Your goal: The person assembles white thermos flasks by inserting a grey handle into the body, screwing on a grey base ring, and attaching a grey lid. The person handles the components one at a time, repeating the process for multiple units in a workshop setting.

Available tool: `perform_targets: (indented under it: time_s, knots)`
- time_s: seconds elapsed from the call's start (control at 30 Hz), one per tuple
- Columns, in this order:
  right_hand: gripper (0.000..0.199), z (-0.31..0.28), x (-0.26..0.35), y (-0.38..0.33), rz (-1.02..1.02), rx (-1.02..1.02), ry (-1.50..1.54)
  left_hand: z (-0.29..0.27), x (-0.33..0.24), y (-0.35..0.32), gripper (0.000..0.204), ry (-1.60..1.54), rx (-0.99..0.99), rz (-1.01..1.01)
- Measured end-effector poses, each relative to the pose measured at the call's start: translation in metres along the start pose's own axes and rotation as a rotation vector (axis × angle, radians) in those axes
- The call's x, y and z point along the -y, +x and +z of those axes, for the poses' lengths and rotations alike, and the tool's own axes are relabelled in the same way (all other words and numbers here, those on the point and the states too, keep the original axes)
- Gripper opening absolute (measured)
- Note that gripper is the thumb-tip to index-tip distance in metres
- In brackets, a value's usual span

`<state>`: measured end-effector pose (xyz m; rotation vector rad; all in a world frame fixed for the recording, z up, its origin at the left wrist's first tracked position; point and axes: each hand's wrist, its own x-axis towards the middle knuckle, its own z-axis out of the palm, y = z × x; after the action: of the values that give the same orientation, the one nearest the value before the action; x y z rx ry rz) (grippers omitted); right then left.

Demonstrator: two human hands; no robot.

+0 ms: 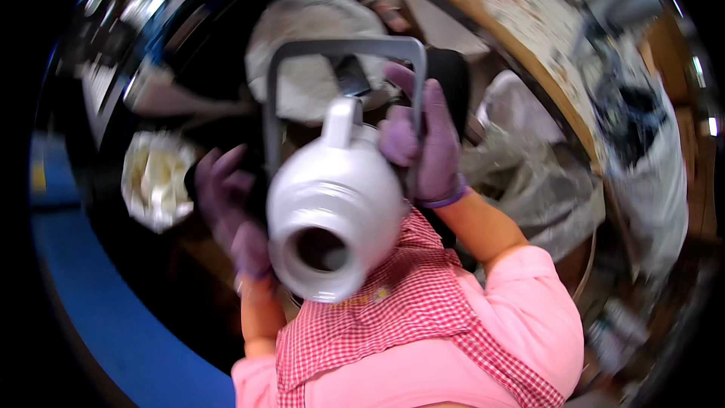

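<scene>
A glossy white jug-shaped body point(340, 208) is held up in front of my chest, its round dark opening tilted toward me. A short white neck rises from its far side, and a grey U-shaped handle point(343, 47) arches beyond it. My right hand point(434, 136), in a purple glove, grips the right leg of this handle, with one finger stretched upward. Beside the left of the white body is my gloved left hand point(230, 208), fingers spread and slightly blurred. Whether its palm touches the body I cannot tell. A small dark piece point(352, 75) shows within the handle's arch.
A white-covered round surface point(302, 19) lies beyond the handle. A bag with pale pieces point(157, 181) stands at left, near a blue surface point(113, 295). Clear plastic bags point(529, 181) and a worn wooden tabletop point(521, 23) are at right. Another person's hand point(391, 17) shows at the far side.
</scene>
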<state>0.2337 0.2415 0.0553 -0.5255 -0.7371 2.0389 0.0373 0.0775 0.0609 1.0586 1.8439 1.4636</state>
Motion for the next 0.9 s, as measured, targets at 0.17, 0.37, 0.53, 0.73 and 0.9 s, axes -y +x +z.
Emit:
perform_targets:
  time_s: [0.17, 0.37, 0.53, 0.73, 0.9]
  knots:
    - [0.04, 0.05, 0.015, -0.038, -0.903, 0.594, -0.903, -0.002, -0.061, -0.004, 0.074, 0.6, 0.157, 0.557]
    - [0.022, -0.135, -0.006, -0.052, -0.749, 0.001, -1.119, -0.05, -0.021, 0.021, 0.083, 0.373, -0.036, 0.429]
    - [0.074, -0.514, 0.012, -0.329, 0.851, -0.787, -1.732, -0.051, -0.023, 0.017, 0.069, 0.222, -0.223, 0.272]
    - [0.07, -0.494, 0.117, -0.404, 1.334, -1.004, -1.96, -0.079, 0.01, 0.02, 0.066, -0.099, -0.241, 0.133]
    - [0.063, -0.446, 0.014, -0.291, 1.43, -0.178, -1.411, -0.072, 0.046, 0.03, 0.052, 0.49, -0.292, 0.287]
